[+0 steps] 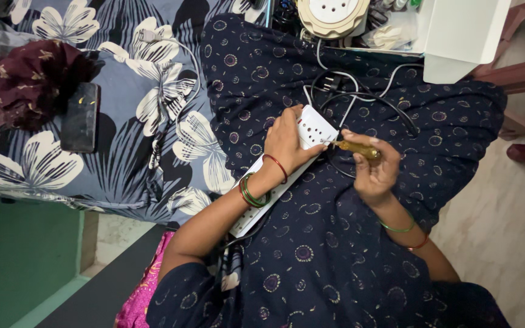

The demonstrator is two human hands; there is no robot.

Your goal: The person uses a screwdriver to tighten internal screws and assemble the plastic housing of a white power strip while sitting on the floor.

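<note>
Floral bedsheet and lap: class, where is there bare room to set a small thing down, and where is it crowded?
Free: the floral bedsheet between the black phone and the lap, and below the phone. Crowded: the lap, where the left hand holds the white power strip, the right hand holds a screwdriver, amid tangled cables.

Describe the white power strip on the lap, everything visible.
The power strip is a long white plastic bar with socket holes on its upper end. It lies slantwise across the lap on dark patterned cloth. The left hand covers its middle and holds it down; the right hand sets a screwdriver with an amber handle against its edge. Its lower end passes under the left wrist.
</note>
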